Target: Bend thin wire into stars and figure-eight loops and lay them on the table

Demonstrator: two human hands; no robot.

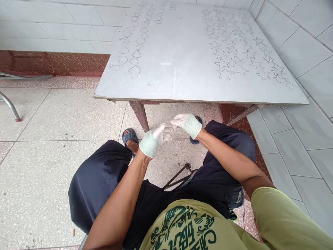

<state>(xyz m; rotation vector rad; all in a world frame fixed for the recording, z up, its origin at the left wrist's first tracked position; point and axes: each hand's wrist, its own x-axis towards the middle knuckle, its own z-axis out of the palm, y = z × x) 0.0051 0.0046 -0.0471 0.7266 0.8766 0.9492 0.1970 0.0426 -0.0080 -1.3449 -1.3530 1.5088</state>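
My left hand [157, 137] and my right hand [186, 123] wear white gloves with pale green cuffs. They are close together above the floor, just in front of the table's near edge, with their fingertips almost meeting. Both sets of fingers are bent and drawn together. Whatever they may hold is too thin or too hidden to make out. On the white tabletop [187, 83] beyond them lie several star-shaped wire pieces [224, 74] in rows on the right. Rows of looped wire pieces [134, 70] lie on the left.
A wooden table leg [139, 114] stands beyond my left hand. My knees are spread to either side, and the folding frame [179, 177] of a seat shows between them. White tiled walls border the table behind and at right. A metal chair leg [10, 106] is at far left.
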